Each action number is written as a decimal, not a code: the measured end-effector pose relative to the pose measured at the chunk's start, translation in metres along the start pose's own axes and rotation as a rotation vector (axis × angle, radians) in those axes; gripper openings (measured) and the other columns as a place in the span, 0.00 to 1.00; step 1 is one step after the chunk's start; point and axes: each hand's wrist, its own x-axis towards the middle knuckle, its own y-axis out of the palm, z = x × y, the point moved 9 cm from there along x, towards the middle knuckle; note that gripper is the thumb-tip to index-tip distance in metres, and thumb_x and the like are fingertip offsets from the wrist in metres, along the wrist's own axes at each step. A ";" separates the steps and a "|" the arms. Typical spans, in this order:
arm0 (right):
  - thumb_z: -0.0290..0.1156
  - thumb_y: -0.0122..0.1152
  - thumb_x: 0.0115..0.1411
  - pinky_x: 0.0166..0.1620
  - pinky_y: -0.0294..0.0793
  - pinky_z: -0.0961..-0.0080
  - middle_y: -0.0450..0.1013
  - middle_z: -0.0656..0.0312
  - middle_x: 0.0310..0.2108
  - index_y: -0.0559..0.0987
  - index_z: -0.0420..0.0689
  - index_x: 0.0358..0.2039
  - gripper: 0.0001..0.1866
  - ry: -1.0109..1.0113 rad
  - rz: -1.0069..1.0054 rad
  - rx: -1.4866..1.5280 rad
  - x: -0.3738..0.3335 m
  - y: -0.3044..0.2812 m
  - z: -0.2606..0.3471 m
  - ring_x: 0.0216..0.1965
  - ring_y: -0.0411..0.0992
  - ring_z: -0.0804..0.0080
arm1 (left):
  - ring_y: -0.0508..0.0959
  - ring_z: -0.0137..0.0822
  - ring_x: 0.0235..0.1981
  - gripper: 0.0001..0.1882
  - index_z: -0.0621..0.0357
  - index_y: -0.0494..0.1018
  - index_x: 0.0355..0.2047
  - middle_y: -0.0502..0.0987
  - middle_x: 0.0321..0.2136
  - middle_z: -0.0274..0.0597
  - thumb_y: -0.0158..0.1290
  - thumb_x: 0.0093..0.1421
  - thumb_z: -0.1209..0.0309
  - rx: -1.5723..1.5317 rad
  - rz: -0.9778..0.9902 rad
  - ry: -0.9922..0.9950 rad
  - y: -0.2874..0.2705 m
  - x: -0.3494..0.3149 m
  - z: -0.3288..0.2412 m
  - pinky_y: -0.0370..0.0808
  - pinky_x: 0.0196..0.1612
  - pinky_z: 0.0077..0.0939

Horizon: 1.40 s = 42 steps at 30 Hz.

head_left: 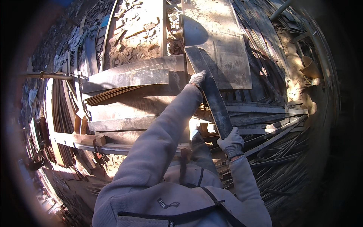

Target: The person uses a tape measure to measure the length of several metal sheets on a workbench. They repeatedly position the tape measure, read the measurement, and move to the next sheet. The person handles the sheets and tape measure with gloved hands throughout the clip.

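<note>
A long dark board (214,94) slants from the upper middle down toward my body. My left hand (198,78), in a pale knitted glove, grips its left edge partway along, the arm stretched forward. At the near end my right hand (231,143), gloved alike, is closed round the board's corner. The far end of the board lies over a large flat sheet (227,56). To the left, several dark-faced panels (132,78) are stacked in a fanned pile on a work surface.
Broken wood scraps (134,34) cover the ground beyond. Long strips of wood (272,166) lie heaped at right, beside pale metal bars (264,109). A stack of thin boards (60,117) stands at left. A metal rail (113,148) with a wood block (99,140) runs nearby.
</note>
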 end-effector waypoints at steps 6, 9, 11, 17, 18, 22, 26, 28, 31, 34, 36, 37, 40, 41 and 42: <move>0.47 0.76 0.48 0.55 0.81 0.51 0.81 0.41 0.47 0.65 0.41 0.59 0.43 -0.020 -0.013 -0.015 0.013 -0.004 0.006 0.49 0.82 0.41 | 0.86 0.48 0.48 0.21 0.58 0.78 0.57 0.85 0.45 0.58 0.45 0.76 0.58 -0.315 0.006 -0.242 0.008 0.032 0.024 0.82 0.52 0.39; 0.46 0.75 0.48 0.54 0.81 0.51 0.80 0.39 0.47 0.65 0.41 0.59 0.43 -0.008 0.018 -0.018 0.017 -0.003 0.009 0.50 0.82 0.40 | 0.86 0.46 0.48 0.25 0.60 0.80 0.56 0.86 0.46 0.55 0.44 0.76 0.54 -0.161 0.024 -0.105 0.004 0.038 0.013 0.81 0.52 0.37; 0.47 0.75 0.48 0.54 0.81 0.51 0.80 0.39 0.47 0.65 0.41 0.59 0.43 -0.006 0.039 -0.017 0.018 -0.002 0.011 0.50 0.82 0.40 | 0.85 0.47 0.50 0.24 0.58 0.80 0.55 0.86 0.47 0.55 0.44 0.76 0.54 -0.037 0.024 -0.036 -0.001 0.034 0.005 0.80 0.53 0.38; 0.46 0.76 0.49 0.54 0.81 0.51 0.79 0.42 0.49 0.66 0.40 0.59 0.42 -0.014 0.029 -0.006 0.019 -0.001 0.016 0.50 0.82 0.43 | 0.84 0.51 0.56 0.22 0.55 0.81 0.55 0.85 0.49 0.57 0.46 0.74 0.55 -0.354 -0.012 -0.334 -0.006 0.023 0.012 0.78 0.56 0.41; 0.46 0.77 0.50 0.54 0.82 0.52 0.78 0.43 0.49 0.67 0.40 0.59 0.42 -0.014 0.034 -0.004 0.019 0.000 0.016 0.50 0.82 0.44 | 0.84 0.50 0.55 0.23 0.56 0.81 0.55 0.85 0.49 0.56 0.46 0.73 0.54 -0.643 -0.019 -0.538 0.003 0.018 0.027 0.78 0.55 0.41; 0.46 0.77 0.50 0.54 0.81 0.52 0.78 0.44 0.50 0.69 0.39 0.58 0.41 -0.034 0.018 0.012 0.021 -0.001 0.018 0.51 0.81 0.44 | 0.87 0.43 0.43 0.28 0.66 0.81 0.50 0.86 0.42 0.51 0.47 0.71 0.51 -0.504 -0.030 -0.381 -0.003 0.035 0.025 0.81 0.47 0.35; 0.45 0.77 0.49 0.55 0.81 0.52 0.78 0.44 0.51 0.69 0.38 0.58 0.41 -0.025 0.027 0.011 0.024 -0.003 0.020 0.52 0.81 0.45 | 0.87 0.43 0.43 0.22 0.63 0.81 0.51 0.86 0.43 0.52 0.49 0.73 0.57 -0.533 0.013 -0.318 0.000 0.041 0.025 0.82 0.46 0.36; 0.46 0.77 0.49 0.56 0.81 0.53 0.77 0.44 0.51 0.69 0.38 0.58 0.41 -0.013 0.042 -0.004 0.025 -0.003 0.019 0.52 0.81 0.45 | 0.88 0.44 0.44 0.17 0.59 0.81 0.51 0.87 0.44 0.52 0.51 0.73 0.62 -0.508 0.012 -0.373 -0.001 0.036 0.026 0.83 0.46 0.37; 0.46 0.78 0.48 0.56 0.81 0.53 0.77 0.44 0.51 0.69 0.38 0.57 0.41 -0.012 0.041 -0.015 0.026 -0.006 0.021 0.52 0.81 0.45 | 0.88 0.46 0.46 0.12 0.54 0.82 0.51 0.87 0.44 0.53 0.54 0.71 0.70 -0.250 -0.009 -0.239 -0.012 0.033 0.009 0.84 0.45 0.38; 0.46 0.78 0.48 0.55 0.81 0.53 0.77 0.44 0.51 0.70 0.38 0.57 0.41 -0.026 0.014 -0.012 0.027 -0.009 0.025 0.52 0.81 0.46 | 0.88 0.48 0.47 0.12 0.53 0.82 0.51 0.87 0.45 0.53 0.55 0.70 0.73 -0.122 -0.035 -0.110 -0.021 0.029 -0.008 0.85 0.44 0.39; 0.46 0.78 0.48 0.55 0.81 0.52 0.77 0.44 0.51 0.70 0.38 0.56 0.41 -0.005 0.022 -0.017 0.028 -0.008 0.025 0.52 0.81 0.46 | 0.87 0.47 0.47 0.14 0.55 0.82 0.52 0.87 0.45 0.53 0.54 0.70 0.67 -0.126 -0.061 -0.166 -0.025 0.026 -0.006 0.84 0.46 0.39; 0.46 0.78 0.48 0.55 0.81 0.52 0.77 0.44 0.51 0.70 0.38 0.56 0.41 -0.013 0.025 -0.019 0.029 -0.008 0.027 0.52 0.81 0.46 | 0.87 0.47 0.48 0.17 0.56 0.82 0.53 0.87 0.45 0.52 0.54 0.70 0.63 -0.272 -0.071 -0.208 -0.026 0.025 -0.003 0.83 0.47 0.38; 0.45 0.78 0.48 0.55 0.81 0.52 0.77 0.45 0.50 0.70 0.38 0.56 0.41 -0.010 0.031 -0.018 0.030 -0.007 0.030 0.52 0.81 0.46 | 0.87 0.45 0.47 0.26 0.60 0.81 0.55 0.87 0.46 0.51 0.52 0.69 0.52 -0.601 -0.025 -0.466 -0.015 0.021 0.011 0.80 0.50 0.38; 0.45 0.78 0.48 0.54 0.82 0.52 0.78 0.45 0.50 0.70 0.38 0.56 0.41 -0.008 0.034 -0.020 0.030 -0.006 0.031 0.52 0.81 0.46 | 0.87 0.44 0.44 0.21 0.59 0.81 0.54 0.87 0.44 0.51 0.51 0.72 0.57 -0.558 -0.025 -0.444 -0.018 0.022 0.009 0.82 0.47 0.38; 0.45 0.78 0.48 0.54 0.82 0.52 0.78 0.45 0.50 0.70 0.38 0.56 0.41 0.001 0.040 -0.019 0.030 -0.005 0.031 0.51 0.81 0.46 | 0.88 0.43 0.42 0.17 0.58 0.81 0.53 0.87 0.42 0.52 0.50 0.74 0.62 -0.520 -0.024 -0.419 -0.020 0.022 0.006 0.84 0.44 0.39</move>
